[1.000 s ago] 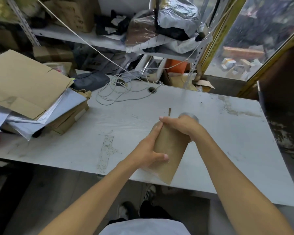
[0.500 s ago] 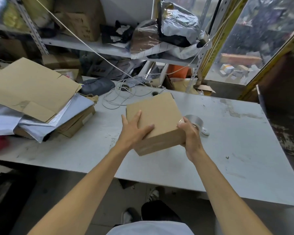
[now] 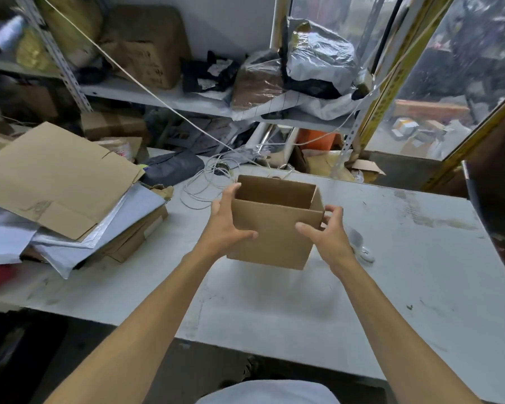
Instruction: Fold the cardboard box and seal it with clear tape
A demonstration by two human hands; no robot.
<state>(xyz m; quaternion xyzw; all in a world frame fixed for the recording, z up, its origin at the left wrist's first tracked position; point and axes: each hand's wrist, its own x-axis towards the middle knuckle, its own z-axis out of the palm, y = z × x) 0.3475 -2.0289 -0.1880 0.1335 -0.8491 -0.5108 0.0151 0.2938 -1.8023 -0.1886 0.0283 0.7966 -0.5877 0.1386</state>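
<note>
The cardboard box is held above the surface, squared open, mouth up. The left hand grips one corner and the right hand the other, fingers curled round the walls, probably to keep it square for folding

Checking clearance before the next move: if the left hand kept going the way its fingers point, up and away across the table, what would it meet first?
Probably the coiled white cable just beyond the left hand; depth is uncertain from this view.
</note>
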